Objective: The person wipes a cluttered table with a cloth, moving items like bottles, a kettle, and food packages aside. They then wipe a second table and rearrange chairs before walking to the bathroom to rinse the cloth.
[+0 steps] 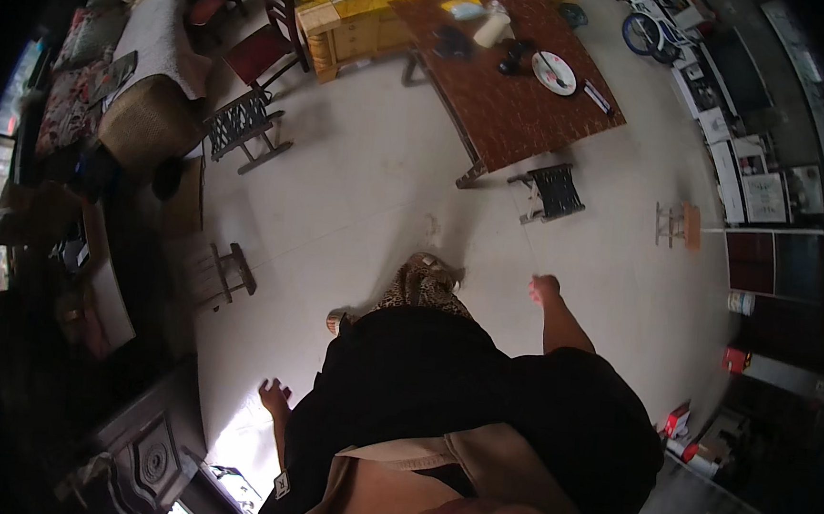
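My left hand (275,396) hangs low beside my body at the lower left, over the bright patch of floor, fingers apart and holding nothing. On the other side, my right hand (545,288) is out in front of me above the tiled floor, its fingers curled in; whether something small is inside cannot be seen. Ahead stands a brown wooden table (517,132). On it are a white plate (554,73) with a dark utensil across it, a cream cylindrical item (491,30), some dark objects (514,57) and a narrow white item (598,98).
A folding stool (558,193) stands by the table's near edge, another (239,125) to the left. A low wooden stool (233,273) and a red-seated chair (257,58) are also on the left. A small orange-topped stool (691,226) and white cabinets (764,198) are on the right.
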Demonstrator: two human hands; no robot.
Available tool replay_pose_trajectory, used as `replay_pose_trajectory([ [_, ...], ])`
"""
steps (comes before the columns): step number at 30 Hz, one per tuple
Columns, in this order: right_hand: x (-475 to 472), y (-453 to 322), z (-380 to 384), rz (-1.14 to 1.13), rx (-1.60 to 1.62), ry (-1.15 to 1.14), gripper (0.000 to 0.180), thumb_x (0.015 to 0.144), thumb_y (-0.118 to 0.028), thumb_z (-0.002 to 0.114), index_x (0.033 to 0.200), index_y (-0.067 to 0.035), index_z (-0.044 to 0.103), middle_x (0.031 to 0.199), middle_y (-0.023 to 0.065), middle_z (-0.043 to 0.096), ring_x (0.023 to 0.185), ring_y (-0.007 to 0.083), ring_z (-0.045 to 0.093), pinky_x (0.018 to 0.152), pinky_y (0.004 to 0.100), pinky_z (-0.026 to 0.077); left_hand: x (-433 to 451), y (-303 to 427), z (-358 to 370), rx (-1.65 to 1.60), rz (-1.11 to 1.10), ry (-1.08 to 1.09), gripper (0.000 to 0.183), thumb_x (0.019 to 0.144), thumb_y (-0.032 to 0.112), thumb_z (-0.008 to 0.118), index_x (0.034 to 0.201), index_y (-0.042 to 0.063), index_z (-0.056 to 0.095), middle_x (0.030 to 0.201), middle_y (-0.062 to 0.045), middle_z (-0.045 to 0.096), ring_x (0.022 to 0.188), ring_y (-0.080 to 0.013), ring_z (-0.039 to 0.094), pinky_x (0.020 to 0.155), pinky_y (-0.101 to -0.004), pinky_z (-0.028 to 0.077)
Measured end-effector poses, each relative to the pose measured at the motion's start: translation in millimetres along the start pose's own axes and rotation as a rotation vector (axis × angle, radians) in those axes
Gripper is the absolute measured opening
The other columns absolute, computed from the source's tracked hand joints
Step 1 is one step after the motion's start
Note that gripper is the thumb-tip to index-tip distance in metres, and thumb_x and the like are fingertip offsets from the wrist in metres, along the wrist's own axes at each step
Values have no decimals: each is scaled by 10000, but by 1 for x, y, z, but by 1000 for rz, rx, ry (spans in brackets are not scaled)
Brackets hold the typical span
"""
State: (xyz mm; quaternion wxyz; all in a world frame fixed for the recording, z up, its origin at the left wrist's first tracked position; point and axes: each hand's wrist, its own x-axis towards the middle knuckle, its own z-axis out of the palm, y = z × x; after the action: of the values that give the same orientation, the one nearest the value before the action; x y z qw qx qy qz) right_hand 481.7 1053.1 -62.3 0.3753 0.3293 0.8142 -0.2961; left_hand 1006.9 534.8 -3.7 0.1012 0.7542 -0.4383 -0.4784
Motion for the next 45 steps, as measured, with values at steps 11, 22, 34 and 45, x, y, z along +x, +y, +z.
replay_pose_trajectory([
  [11,-155,-3,113,46,-20,226,729,790,-121,673,1339,-95,194,881,157,595,617,313,642,477,428,524,108,234,18,50,389,-252,439,848,159,624,1244,58,461,926,-111,621,592,-154,600,514,-280,497],
  [22,-104,-322,273,-297,-47,-183,427,810,-128,628,1202,-124,459,938,74,609,640,241,629,548,387,529,179,185,-57,55,4,-89,482,787,149,658,1214,39,462,874,-139,602,549,-188,584,444,-303,492],
  [34,-243,-525,411,-852,-319,-233,286,872,-268,563,1025,-32,617,880,89,660,683,151,635,606,312,509,332,297,-34,454,407,-80,463,766,255,692,1137,24,540,826,-125,660,607,-229,635,592,-378,511],
  [45,-277,-346,412,15,128,-155,237,889,-295,566,972,-76,526,789,76,623,590,215,634,463,322,503,497,601,6,484,693,-214,317,801,186,636,1081,48,583,785,-126,656,747,-265,638,695,-381,498],
])
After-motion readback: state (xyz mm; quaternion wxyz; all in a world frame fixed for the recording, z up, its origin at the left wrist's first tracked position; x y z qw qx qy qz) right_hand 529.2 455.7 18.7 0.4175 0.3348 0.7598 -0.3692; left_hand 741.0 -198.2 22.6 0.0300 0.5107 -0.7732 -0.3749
